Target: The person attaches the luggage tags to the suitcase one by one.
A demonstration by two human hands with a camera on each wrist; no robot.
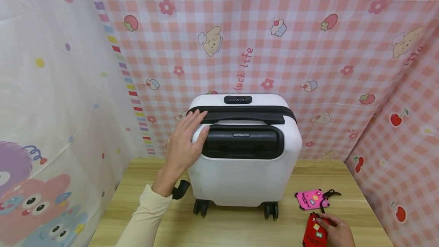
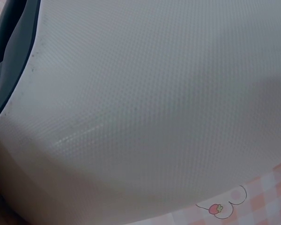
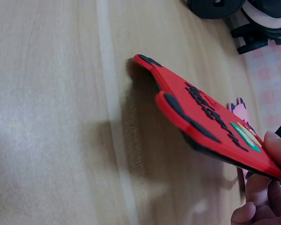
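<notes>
A white suitcase (image 1: 240,182) stands upright on its wheels, its black carry handle (image 1: 241,116) and recessed black panel (image 1: 243,142) facing me. My left hand (image 1: 183,142) rests on its upper left corner, fingers extended over the top edge. The left wrist view is filled by the textured white shell (image 2: 154,103). At the lower right, my right hand (image 1: 339,231) pinches a red luggage tag (image 1: 314,231) between thumb and fingers. The right wrist view shows this red tag (image 3: 201,117) tilted above the tabletop. Just behind it lies a pink luggage tag (image 1: 307,200) with a black strap.
Everything stands on a wood-grain table (image 1: 226,231). A black curved object (image 1: 181,190) shows beside the left wrist, left of the suitcase. A pink checked curtain (image 1: 240,29) hangs close behind, and printed sheets (image 1: 58,87) enclose the sides.
</notes>
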